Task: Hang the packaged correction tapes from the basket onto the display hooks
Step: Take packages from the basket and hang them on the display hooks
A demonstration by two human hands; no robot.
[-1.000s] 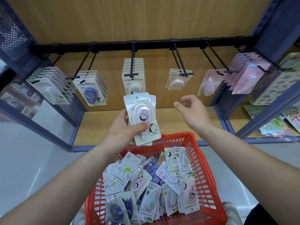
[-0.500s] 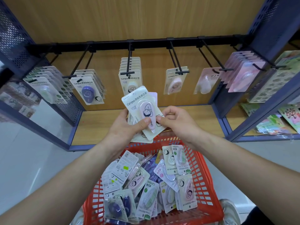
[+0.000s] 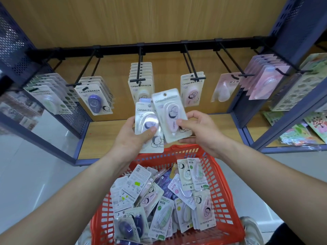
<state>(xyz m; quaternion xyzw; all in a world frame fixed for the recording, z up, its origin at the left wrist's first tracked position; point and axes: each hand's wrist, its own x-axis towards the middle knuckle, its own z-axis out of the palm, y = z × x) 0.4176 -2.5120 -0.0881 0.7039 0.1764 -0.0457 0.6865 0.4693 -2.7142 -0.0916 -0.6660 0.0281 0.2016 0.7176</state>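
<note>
Right grip (image 3: 200, 131) first: my thumb is pressed on the front of the pink correction tape pack (image 3: 169, 114) and the fingers are curled behind and under it, so I'm pinching it low on its right side. The pack stands tilted, top leaning away from the grip, and its hang hole (image 3: 165, 94) is clear of my fingers. Just beside it, the left grip (image 3: 134, 140) pinches a small stack of packs (image 3: 148, 128), thumb across the front card, fingers behind.

I judge this pack light and fairly stiff. It's a flat card with a glossy clear blister over the tape body, so the plastic will likely be slick and the card could bend if squeezed hard. The low edge of the card is the place to hold, which keeps the top free for threading.

As for looks, it has pale card and an oval pink dispenser with a dark cartoon figure. The print along the top is blurred.

Below both grips sits the red basket (image 3: 230, 191), heaped with more packs. Above and beyond the grips, the display hooks (image 3: 193, 68) jut from a black rail (image 3: 159, 46). Up and right of the right grip hangs what looks like a matching pink pack (image 3: 192, 92), probably my target.
</note>
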